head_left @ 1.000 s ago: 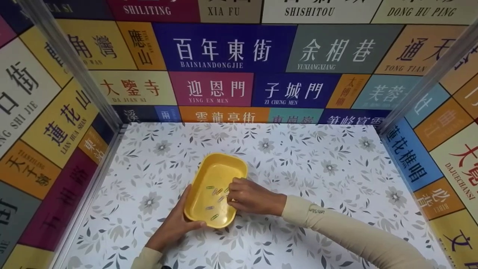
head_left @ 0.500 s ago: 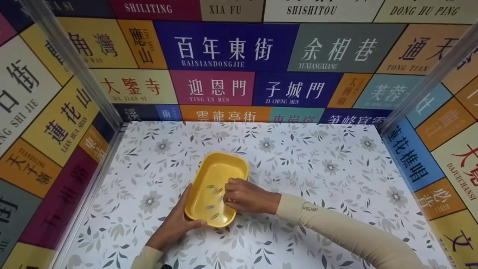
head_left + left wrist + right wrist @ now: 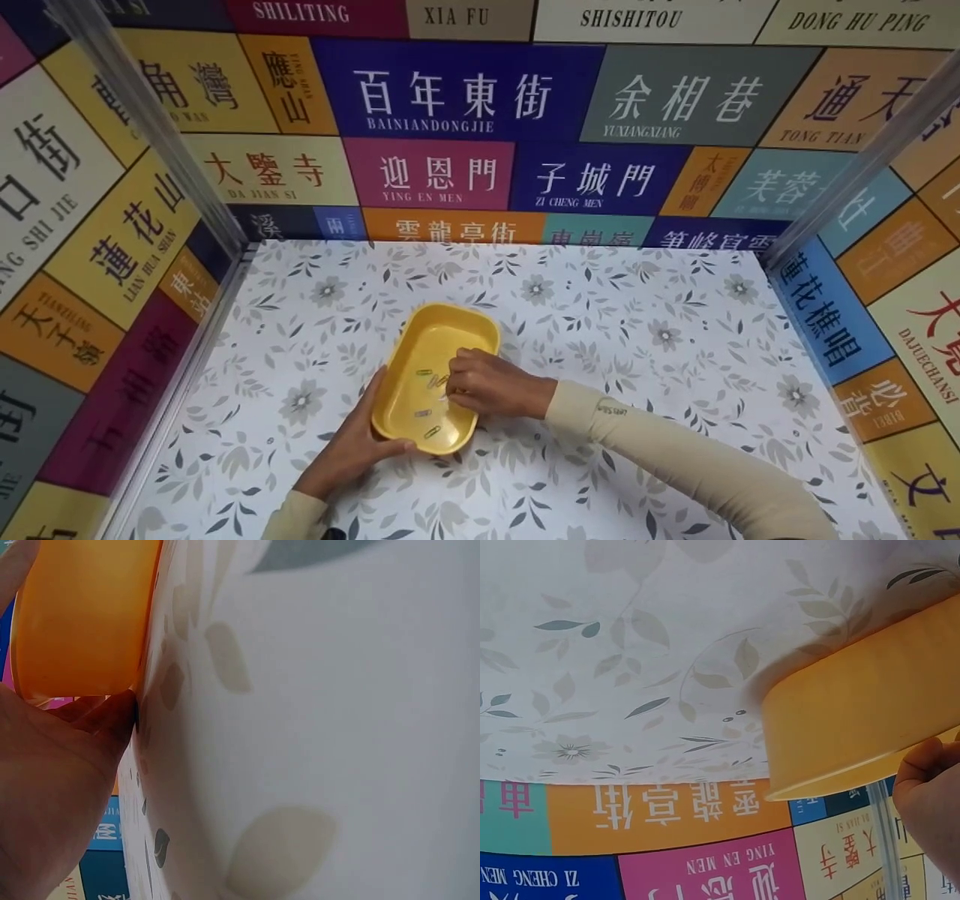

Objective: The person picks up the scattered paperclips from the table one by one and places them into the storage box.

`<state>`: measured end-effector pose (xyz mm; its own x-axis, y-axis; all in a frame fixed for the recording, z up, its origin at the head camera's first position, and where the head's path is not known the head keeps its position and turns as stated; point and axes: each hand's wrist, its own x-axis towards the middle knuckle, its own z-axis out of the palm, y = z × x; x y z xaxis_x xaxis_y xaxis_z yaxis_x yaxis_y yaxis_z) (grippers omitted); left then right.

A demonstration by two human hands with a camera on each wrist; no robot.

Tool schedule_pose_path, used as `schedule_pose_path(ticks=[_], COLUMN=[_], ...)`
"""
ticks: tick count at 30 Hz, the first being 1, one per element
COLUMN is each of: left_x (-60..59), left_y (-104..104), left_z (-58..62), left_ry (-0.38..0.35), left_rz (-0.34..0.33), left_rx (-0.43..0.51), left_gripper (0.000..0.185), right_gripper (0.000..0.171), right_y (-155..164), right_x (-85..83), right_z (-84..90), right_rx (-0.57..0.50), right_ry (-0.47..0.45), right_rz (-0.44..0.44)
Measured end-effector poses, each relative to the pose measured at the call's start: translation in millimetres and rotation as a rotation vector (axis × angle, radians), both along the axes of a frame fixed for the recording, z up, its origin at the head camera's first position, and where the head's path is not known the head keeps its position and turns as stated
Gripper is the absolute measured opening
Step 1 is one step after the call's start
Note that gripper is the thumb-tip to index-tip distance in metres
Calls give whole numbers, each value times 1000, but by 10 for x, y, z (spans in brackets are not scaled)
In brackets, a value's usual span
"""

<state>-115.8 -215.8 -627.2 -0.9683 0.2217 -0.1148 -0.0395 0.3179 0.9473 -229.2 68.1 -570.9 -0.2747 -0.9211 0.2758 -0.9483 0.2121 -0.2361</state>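
A yellow plastic tray (image 3: 435, 341) stands on the patterned tabletop, angled slightly. Several small coloured paper clips (image 3: 432, 433) lie loose on its floor, mostly toward the near half. My left hand (image 3: 349, 450) grips the tray at its near left corner, with the thumb along the near rim and the fingers against the left wall; the left wrist view shows the palm beside the tray's wall (image 3: 82, 630). Over the tray's right side is my right hand (image 3: 495, 384), its fingers curled down near the clips. Its fingertips are hidden, so whether a clip is between them does not show.
A white tabletop (image 3: 600, 315) with grey leaves and flowers surrounds the tray. Upright panels of coloured signs (image 3: 457, 90) close off the back and both sides, with clear corner strips (image 3: 847, 157) between them.
My right hand has shifted slightly left and away from me over the tray, covering more of the clips near its fingertips. The left hand and the tray have stayed in place.
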Motion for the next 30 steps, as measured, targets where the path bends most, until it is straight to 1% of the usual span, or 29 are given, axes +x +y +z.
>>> schedule_pose_path(ticks=[7,12,15,21,30], left_x=[-8,-1,8,7,1], left_y=[8,3,1,6,14], left_z=[20,19,16,24,34], left_ry=[-11,-6,-7,-31,-36], left_rz=[-9,-7,-4,-11,-5], left_rx=[-23,-18,-2,42,17], left_gripper=[140,140,139,136,138], right_gripper=[9,9,10,13,11], right_y=[-9,-37,-67,-152,-226], right_x=[-102,-177,-222,-291,-373], right_z=[1,25,32,67,104], right_rx=[34,65,95,141,207], right_ry=[-49,-97,-112,-111,-210], right_rz=[-45,-91,-114,-121,-188])
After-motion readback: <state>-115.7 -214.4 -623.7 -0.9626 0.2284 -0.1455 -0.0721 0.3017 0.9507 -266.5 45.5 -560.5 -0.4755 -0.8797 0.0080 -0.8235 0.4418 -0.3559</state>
